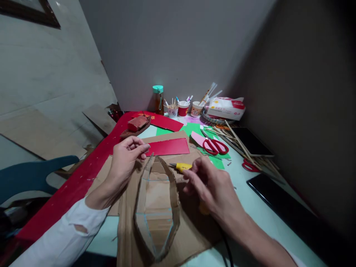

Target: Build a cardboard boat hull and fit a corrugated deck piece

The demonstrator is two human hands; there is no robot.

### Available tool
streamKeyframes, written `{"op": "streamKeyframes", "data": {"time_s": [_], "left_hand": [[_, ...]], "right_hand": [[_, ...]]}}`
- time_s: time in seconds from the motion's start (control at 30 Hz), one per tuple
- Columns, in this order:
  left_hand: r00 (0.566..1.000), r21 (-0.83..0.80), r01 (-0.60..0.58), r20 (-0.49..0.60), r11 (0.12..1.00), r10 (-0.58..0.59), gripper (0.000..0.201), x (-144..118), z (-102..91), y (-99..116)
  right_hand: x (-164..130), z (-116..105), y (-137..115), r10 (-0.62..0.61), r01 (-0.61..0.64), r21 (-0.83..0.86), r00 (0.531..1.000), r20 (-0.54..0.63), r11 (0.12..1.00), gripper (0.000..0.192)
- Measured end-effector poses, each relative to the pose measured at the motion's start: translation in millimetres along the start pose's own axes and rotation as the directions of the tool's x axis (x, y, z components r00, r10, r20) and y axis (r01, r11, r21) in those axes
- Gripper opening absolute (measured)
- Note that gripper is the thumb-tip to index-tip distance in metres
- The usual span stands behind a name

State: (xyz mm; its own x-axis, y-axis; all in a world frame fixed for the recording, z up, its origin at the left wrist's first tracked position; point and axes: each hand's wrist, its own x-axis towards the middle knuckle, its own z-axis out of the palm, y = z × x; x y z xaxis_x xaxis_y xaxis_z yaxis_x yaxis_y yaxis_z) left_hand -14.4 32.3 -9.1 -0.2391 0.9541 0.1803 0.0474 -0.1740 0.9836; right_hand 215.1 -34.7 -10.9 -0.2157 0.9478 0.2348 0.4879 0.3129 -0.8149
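A boat-shaped cardboard hull (158, 194) with blue pen lines inside lies on a cardboard sheet (191, 237), its pointed end towards the back. Beside that far tip, my left hand (126, 163) is raised with thumb and forefinger pressed together; whatever they pinch is hidden or too small to name. To the right of the hull, my right hand (211, 185) has its fingers curled and thumb drawn in, with their contents out of sight. A yellow glue gun (183, 167) with a dark nozzle shows behind and under the right hand. A red card strip (169, 147) lies beyond the hull.
Red-handled scissors (215, 145) lie on green paper at the right, near wooden sticks (239, 141), a tablet (251, 141) and a black phone (278, 200). At the back stand a bottle (158, 100), several cups, a tissue pack (226, 108) and a brown model boat (136, 126).
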Motion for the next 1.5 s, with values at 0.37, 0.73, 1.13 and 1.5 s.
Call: {"op": "streamKeyframes", "data": {"time_s": [0.37,0.73,1.13,1.5], "left_hand": [[0.996,0.062,-0.085,0.040,0.994,0.082,0.008,-0.1,-3.8,3.9],[0.971,-0.182,0.031,0.237,0.983,0.013,0.009,-28.5,-5.1,23.5],[0.981,-0.272,-0.173,0.035,0.946,0.190,0.013,-26.0,-25.5,41.4],[0.981,-0.295,-0.194,-0.065,0.936,0.182,0.015,-10.9,-45.8,51.6]], "right_hand": [[17.5,-17.8,1.7,0.063,0.036,0.419,0.973,-0.220,0.907,0.018],[2.8,-18.0,-9.2,-0.030,0.126,0.388,0.969,-0.245,0.913,0.013],[-9.0,-11.9,-31.1,-0.088,0.177,0.349,0.963,-0.256,0.920,0.021],[-33.1,-17.0,-29.9,-0.059,0.152,0.313,0.956,-0.288,0.938,0.022]]}}
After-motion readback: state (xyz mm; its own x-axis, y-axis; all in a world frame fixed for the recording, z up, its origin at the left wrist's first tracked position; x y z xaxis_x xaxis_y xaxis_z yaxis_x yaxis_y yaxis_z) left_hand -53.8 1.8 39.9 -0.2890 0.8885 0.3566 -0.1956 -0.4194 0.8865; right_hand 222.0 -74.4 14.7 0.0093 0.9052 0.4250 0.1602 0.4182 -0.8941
